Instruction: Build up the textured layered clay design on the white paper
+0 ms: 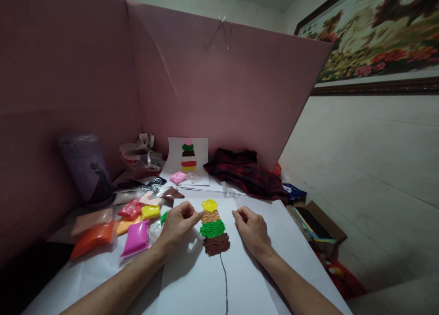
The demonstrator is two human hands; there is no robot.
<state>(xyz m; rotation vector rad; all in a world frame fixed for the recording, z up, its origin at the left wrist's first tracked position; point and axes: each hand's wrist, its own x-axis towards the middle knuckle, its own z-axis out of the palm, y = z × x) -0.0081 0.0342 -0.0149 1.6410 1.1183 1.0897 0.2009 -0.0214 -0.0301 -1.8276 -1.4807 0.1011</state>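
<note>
A white sheet of paper (192,283) lies in front of me. Stacked on it are textured bands of soft modelling clay: yellow clay (209,205), light orange clay (210,216), green clay (212,229) and brown clay (216,245). From the brown band a dark wavy line (225,278) runs down the sheet. To the left of the bands, my left hand (183,220) is closed, thumb against forefinger, near the orange clay. My right hand (252,227) is pinched likewise on the right side, apart from the clay. Anything between either hand's fingertips is too small to make out.
Bagged clay in several colours, including a magenta packet (136,238) and an orange packet (93,240), lies at left. Behind stand a purple tumbler (85,168) and another sheet with coloured bands (173,157). A plaid cloth (245,171) and an open box (324,221) are at right.
</note>
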